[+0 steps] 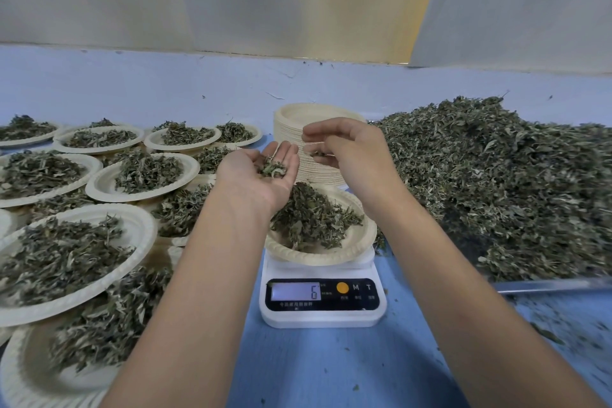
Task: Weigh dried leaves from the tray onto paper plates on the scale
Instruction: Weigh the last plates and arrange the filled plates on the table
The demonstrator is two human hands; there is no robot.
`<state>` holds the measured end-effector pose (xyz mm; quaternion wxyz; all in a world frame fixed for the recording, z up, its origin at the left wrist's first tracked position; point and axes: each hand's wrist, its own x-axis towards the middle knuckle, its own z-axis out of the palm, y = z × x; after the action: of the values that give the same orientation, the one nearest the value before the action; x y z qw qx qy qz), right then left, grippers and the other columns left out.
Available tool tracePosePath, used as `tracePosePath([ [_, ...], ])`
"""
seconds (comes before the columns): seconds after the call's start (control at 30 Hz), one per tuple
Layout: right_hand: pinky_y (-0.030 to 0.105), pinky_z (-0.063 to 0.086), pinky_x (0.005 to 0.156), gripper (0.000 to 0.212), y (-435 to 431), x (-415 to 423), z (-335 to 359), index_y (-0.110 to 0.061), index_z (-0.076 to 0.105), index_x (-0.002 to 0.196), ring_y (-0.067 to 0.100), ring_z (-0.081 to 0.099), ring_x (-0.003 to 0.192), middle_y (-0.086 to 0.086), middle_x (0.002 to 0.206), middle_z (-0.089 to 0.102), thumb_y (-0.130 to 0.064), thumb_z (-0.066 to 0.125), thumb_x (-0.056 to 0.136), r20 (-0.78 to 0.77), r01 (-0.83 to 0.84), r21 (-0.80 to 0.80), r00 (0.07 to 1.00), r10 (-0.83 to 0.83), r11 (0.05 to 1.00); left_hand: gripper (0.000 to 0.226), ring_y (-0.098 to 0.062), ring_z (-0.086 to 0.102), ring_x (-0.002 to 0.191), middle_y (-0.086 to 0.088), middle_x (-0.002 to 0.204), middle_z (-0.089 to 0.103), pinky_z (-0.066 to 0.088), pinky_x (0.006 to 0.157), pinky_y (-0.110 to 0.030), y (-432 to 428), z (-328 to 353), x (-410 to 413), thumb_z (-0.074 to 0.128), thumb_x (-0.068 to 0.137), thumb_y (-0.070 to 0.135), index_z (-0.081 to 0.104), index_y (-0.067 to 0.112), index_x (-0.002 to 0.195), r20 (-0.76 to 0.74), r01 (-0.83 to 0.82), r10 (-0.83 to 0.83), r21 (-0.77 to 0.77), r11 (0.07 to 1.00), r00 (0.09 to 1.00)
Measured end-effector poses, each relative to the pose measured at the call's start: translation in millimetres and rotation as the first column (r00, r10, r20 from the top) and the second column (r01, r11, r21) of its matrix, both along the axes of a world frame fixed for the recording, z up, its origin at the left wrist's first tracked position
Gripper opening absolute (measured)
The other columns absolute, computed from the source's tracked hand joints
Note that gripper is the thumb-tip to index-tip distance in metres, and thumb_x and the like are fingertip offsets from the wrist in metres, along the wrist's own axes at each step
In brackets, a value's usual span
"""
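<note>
A white digital scale (323,311) stands on the blue table; its display shows a 6. On it rests a paper plate (357,247) with a heap of dried leaves (311,215). My left hand (261,175) hovers palm up above the plate's far left side, cupping a small bunch of leaves (273,169). My right hand (344,146) is just to its right, pinching a few leaf bits (318,153) between thumb and fingers. A large pile of dried leaves (496,182) lies on a metal tray (546,285) at the right.
A tall stack of empty paper plates (291,129) stands behind the scale. Several filled plates (66,252) crowd the left half of the table, some overlapping. Leaf crumbs dot the blue tabletop (331,368) in front of the tray. A pale wall rises behind.
</note>
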<state>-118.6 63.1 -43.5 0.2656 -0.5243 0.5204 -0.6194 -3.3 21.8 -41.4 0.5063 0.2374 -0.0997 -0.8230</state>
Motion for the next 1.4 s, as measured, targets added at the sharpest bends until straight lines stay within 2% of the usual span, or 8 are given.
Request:
tracePosePath([
  [0.13,0.023,0.054,0.079,0.038,3,5,5,-0.002,0.065,0.094,0.012,0.065,0.086,0.006,0.089,0.069,0.020,0.037,0.083,0.169,-0.193,-0.109,0.963,0.209,0.975,0.034,-0.025,0.059,0.084,-0.018,0.086,0.057,0.048,0.088,-0.035,1,-2,-5,0.030,0.102,0.015,0.053,-0.003,0.084,0.052,0.054,-0.054,-0.010,0.998,0.997],
  [0.37,0.016,0.054,0.079,0.038,-1,8,-1,-0.006,0.066,0.097,0.011,0.065,0.095,0.004,0.094,0.069,0.021,0.043,0.083,0.020,-0.168,-0.055,0.985,0.169,0.984,0.023,-0.011,0.038,0.056,-0.009,0.083,0.047,0.046,0.090,-0.035,4,-2,-16,0.032,0.100,0.014,0.048,0.004,0.086,-0.004,0.163,-0.163,-0.029,0.986,0.987],
  [0.57,0.020,0.053,0.081,0.034,-3,8,-5,-0.011,0.068,0.098,0.009,0.066,0.094,0.005,0.098,0.070,0.015,0.056,0.081,-0.086,-0.051,-0.035,0.995,0.048,0.998,0.019,-0.017,0.046,0.084,-0.008,0.095,0.051,0.044,0.096,-0.032,5,-2,-21,0.035,0.099,0.011,0.047,0.007,0.085,0.073,0.155,-0.152,-0.048,0.987,0.986],
  [0.73,0.021,0.055,0.081,0.029,-1,6,-1,-0.009,0.068,0.098,0.010,0.064,0.095,0.005,0.096,0.069,0.013,0.061,0.080,0.096,-0.070,-0.074,0.992,0.077,0.995,0.019,-0.021,0.056,0.079,-0.015,0.088,0.056,0.050,0.093,-0.033,4,-2,-17,0.034,0.100,0.009,0.050,0.002,0.095,-0.005,0.104,-0.104,0.003,0.995,0.995],
  [0.9,0.021,0.053,0.081,0.024,2,0,3,-0.008,0.066,0.093,0.013,0.063,0.091,0.007,0.094,0.069,0.012,0.057,0.085,0.224,-0.055,-0.114,0.971,0.079,0.992,0.032,-0.026,0.060,0.098,-0.019,0.089,0.059,0.052,0.083,-0.036,2,0,-6,0.031,0.102,0.012,0.054,-0.008,0.090,-0.027,0.041,-0.041,0.000,0.999,0.999],
  [1.13,0.014,0.051,0.072,0.021,1,1,1,-0.010,0.067,0.093,0.006,0.062,0.082,0.003,0.091,0.069,0.008,0.059,0.085,0.112,-0.028,-0.034,0.993,0.032,0.999,0.034,-0.025,0.060,0.096,-0.018,0.093,0.060,0.050,0.087,-0.032,2,-1,-5,0.030,0.102,0.013,0.058,-0.005,0.097,0.074,0.046,-0.042,-0.051,0.998,0.996],
  [1.27,0.028,0.053,0.089,0.023,0,8,-3,-0.014,0.069,0.101,0.014,0.068,0.090,0.004,0.097,0.072,-0.005,0.072,0.080,-0.108,-0.031,0.029,0.994,0.034,0.999,0.034,-0.027,0.058,0.109,-0.018,0.119,0.060,0.048,0.094,-0.036,1,-2,-10,0.032,0.102,0.015,0.053,-0.005,0.120,0.132,0.052,-0.037,-0.112,0.992,0.990],
  [1.4,0.017,0.049,0.083,0.025,0,16,-8,-0.020,0.073,0.100,0.001,0.062,0.078,-0.012,0.083,0.068,-0.012,0.076,0.077,-0.360,0.039,0.025,0.932,-0.028,0.999,0.030,-0.018,0.057,0.071,-0.013,0.078,0.056,0.051,0.063,-0.024,8,3,-13,0.028,0.102,0.019,0.049,0.001,0.088,0.109,0.135,-0.119,-0.154,0.979,0.987],
])
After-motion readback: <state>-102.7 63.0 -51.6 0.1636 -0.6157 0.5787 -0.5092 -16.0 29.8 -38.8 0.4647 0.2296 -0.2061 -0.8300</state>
